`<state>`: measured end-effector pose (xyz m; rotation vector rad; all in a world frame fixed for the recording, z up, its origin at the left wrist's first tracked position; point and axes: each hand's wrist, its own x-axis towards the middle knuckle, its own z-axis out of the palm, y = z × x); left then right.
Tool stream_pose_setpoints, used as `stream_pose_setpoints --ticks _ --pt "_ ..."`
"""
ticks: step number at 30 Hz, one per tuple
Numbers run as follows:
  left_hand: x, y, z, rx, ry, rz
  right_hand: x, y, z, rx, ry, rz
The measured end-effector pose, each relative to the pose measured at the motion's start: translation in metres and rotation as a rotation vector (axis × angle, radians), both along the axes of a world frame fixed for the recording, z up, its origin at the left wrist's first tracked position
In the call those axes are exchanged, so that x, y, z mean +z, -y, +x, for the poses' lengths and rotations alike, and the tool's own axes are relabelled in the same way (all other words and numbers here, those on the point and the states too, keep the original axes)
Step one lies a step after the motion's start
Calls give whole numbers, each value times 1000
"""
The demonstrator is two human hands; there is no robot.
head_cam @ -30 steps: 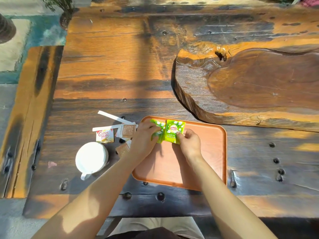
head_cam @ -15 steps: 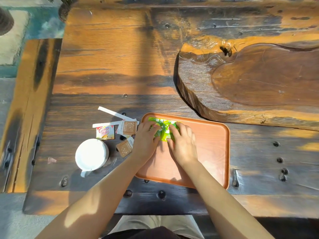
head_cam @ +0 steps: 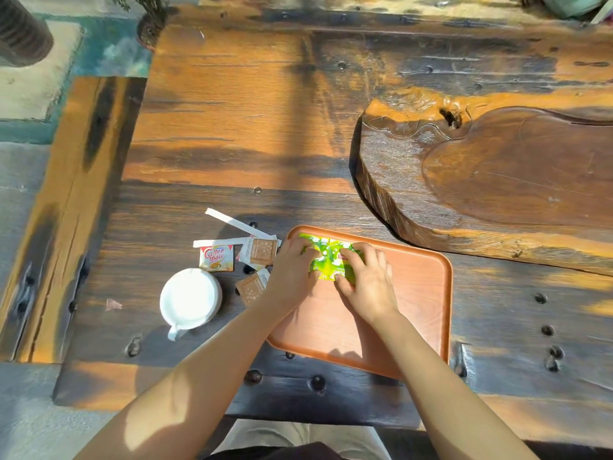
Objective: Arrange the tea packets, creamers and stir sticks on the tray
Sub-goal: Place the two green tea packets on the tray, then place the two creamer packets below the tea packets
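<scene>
Both hands, the left hand (head_cam: 292, 277) and right hand (head_cam: 366, 280), cover most of the green tea packets (head_cam: 326, 257), so their count is unclear, perhaps two. The carved wooden slab (head_cam: 497, 180) runs off the right edge.

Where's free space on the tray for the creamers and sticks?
Tray: right half and near strip are bare. Its far-left corner is crowded: both hands, left and right, press the green tea packets. Left of it, the creamer, brown packets, sticks and white cup cluster.
</scene>
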<state>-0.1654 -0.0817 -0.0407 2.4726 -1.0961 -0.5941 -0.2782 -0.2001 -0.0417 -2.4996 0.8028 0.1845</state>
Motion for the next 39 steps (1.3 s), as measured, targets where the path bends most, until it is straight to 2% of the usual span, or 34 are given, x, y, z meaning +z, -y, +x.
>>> stream_pose_setpoints --ticks 4,7,9,11,14,18,20,23,25,29,35,37,39 --pt "18 -7 18 20 -58 -83 8 3 1 -17 87 34" --pt "36 -28 56 185 -82 -109 20 1 13 -25 157 30" --pt "44 -47 87 324 -91 -13 27 -7 32 27 189 28" --pt "49 -68 111 427 -85 211 31 -22 52 128 199 27" --pt "53 -92 127 437 -113 503 31 -48 85 309 140 4" --pt "42 -106 131 492 -201 608 25 -74 115 417 136 -161" --pt "37 -106 129 509 -234 644 18 -81 120 461 70 -170" --pt "32 -101 128 520 -206 597 9 -82 125 417 -29 -195" --pt "28 -95 126 500 -182 537 6 -76 130 358 -16 -201" --pt "26 -85 121 537 -182 449 8 -68 139 350 46 -58" --pt "23 -86 124 581 -263 380 11 -59 152 253 -14 -141" --pt "23 -89 127 606 -303 328 12 -60 151 286 65 -193" --pt "24 -93 129 656 -363 271 12 -66 149 474 128 -201"
